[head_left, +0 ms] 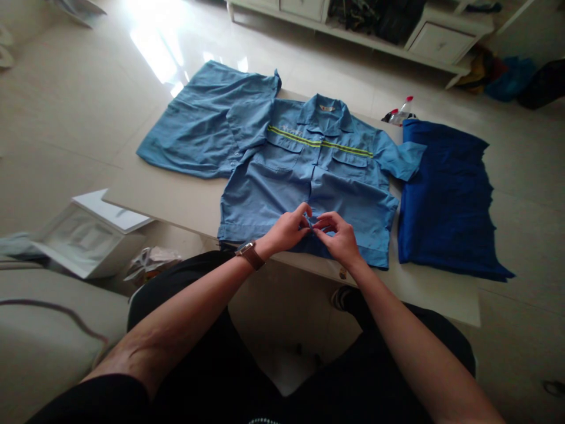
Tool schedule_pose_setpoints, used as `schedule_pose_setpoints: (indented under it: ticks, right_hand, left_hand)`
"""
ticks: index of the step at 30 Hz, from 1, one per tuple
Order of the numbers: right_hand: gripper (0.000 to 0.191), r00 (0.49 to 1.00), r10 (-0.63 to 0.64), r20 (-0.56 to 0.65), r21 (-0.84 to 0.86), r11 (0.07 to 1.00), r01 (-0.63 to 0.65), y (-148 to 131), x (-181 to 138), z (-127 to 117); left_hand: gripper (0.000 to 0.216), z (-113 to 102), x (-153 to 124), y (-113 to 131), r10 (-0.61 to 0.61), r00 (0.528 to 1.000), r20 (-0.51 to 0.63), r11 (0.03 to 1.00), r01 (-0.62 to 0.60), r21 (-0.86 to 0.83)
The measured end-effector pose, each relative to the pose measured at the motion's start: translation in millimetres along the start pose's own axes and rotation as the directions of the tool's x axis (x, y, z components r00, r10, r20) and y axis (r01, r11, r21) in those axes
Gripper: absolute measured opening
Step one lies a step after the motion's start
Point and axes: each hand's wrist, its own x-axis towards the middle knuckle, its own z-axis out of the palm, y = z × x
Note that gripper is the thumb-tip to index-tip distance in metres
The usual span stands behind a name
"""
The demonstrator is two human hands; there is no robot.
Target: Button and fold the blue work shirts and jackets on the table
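Observation:
A light blue work shirt (282, 182) lies front up on the table, its collar away from me and a yellow-and-dark stripe across the chest. At the middle of its lower hem, my left hand (289, 228) pinches the front edge of the cloth. My right hand (338, 237) pinches the same edge just beside it, fingertips nearly touching. Whether a button is between the fingers is hidden. Left of the shirt lies another light blue garment (198, 123), partly overlapped with the sleeve. A folded dark blue cloth (445, 200) lies at the right.
The pale table (163, 200) stands low before my knees. Clear bottles with red caps (402, 111) are behind its far edge. A white box (106, 229) is on the floor at the left. Across the tiled floor is a white cabinet (441, 42).

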Motion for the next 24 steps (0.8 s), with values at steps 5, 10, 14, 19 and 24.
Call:
schedule_pose_setpoints:
  ticks: [5,10,14,19,24]
  right_hand:
    - [0.025,1.000,0.001,0.027,-0.032,1.000,0.000,1.7,1.7,-0.1]
    - [0.017,0.998,-0.056,0.034,-0.205,0.977,0.061,1.9,-1.2,-2.1]
    - [0.017,0.996,-0.078,0.030,-0.278,0.957,0.083,1.5,-3.9,-1.4]
    - [0.018,0.997,0.001,-0.071,-0.148,0.989,-0.011,-2.1,-3.0,0.2]
    - [0.020,0.991,0.016,-0.131,-0.068,0.997,-0.025,-4.0,-3.9,3.4]
  left_hand:
    - [0.040,1.0,0.0,-0.7,-0.009,1.000,0.022,0.998,0.010,-0.064]
    - [0.035,1.5,-0.2,-0.4,-0.092,0.994,0.066,0.948,0.108,-0.301]
    - [0.035,4.4,2.4,-5.7,-0.144,0.989,0.042,0.901,0.149,-0.408]
    - [0.042,6.2,5.5,-9.0,-0.138,0.989,0.049,0.873,0.145,-0.466]
    - [0.041,5.3,4.9,-3.8,-0.171,0.985,0.001,0.873,0.152,-0.464]
